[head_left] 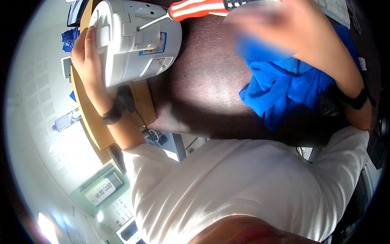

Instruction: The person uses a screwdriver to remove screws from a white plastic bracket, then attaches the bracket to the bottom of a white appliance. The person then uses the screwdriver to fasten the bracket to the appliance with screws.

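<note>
A white rice cooker (126, 65) is on the dark tabletop at the left, its hinge side facing the middle. My left hand (87, 57) lies on its lid end, fingers closed over the edge and steadying it. From the right a screwdriver (195, 9) with a red and white striped handle reaches across, its metal tip at a small hole in the hinge housing. My right hand (280, 28) is at the end of that handle; a blurred patch hides part of its fingers. Below that hand a blue cloth (280, 85) lies crumpled on the table.
The dark brown table (203, 77) has a light wooden panel (91, 110) along its left side. A white keyboard (335, 12) is at the far right. Cables (156, 136) hang below the table edge at the left, near a grey cabinet (174, 144).
</note>
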The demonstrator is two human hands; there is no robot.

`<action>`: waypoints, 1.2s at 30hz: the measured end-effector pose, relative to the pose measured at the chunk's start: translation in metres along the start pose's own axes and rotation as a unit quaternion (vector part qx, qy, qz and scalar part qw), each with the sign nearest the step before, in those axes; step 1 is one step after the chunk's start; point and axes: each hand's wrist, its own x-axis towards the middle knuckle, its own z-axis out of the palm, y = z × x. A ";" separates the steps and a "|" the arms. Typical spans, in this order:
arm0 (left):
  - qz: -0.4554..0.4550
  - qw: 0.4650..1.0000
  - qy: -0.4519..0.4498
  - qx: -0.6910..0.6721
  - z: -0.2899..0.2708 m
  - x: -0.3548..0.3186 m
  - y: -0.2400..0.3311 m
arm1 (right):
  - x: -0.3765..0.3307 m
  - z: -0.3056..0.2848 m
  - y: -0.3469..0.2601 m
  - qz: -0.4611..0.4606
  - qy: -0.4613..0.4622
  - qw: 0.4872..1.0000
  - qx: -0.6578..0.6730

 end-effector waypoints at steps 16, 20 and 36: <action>-0.041 0.998 -0.022 0.042 -0.001 0.002 0.006 | 0.025 -0.031 -0.036 0.406 -0.118 0.877 0.228; -0.056 0.995 -0.031 0.077 -0.005 -0.004 0.002 | 0.016 -0.009 -0.039 0.308 -0.064 0.943 0.108; 0.109 0.952 -0.073 0.276 0.015 -0.036 0.061 | 0.009 -0.007 -0.026 0.230 -0.007 0.973 0.021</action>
